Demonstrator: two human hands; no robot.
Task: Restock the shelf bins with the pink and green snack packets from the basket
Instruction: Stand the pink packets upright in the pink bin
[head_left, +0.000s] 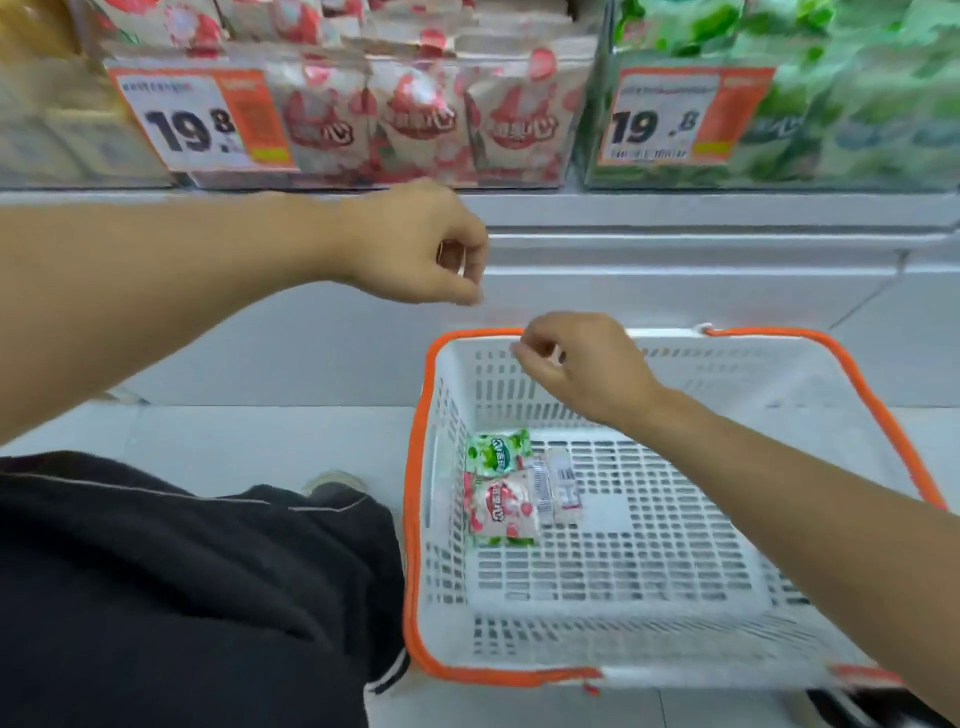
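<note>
A white basket with an orange rim (415, 519) stands on the floor below the shelf. In its left part lie a green snack packet (496, 452), a pink snack packet (501, 512) and two pale packets (563, 488) turned face down. My left hand (415, 244) hovers in front of the shelf edge, fingers curled, holding nothing I can see. Above the basket's far rim my right hand (576, 358) has its fingers curled too, and it looks empty. On the shelf, a clear bin is full of pink packets (415, 124) and the bin to its right is full of green packets (831, 104).
Orange and white price tags (202, 122) (675, 117) hang on the bin fronts. A white shelf base (675, 270) runs behind the basket. My leg in black trousers (182, 597) and a shoe (332, 486) are left of the basket on the pale tiled floor.
</note>
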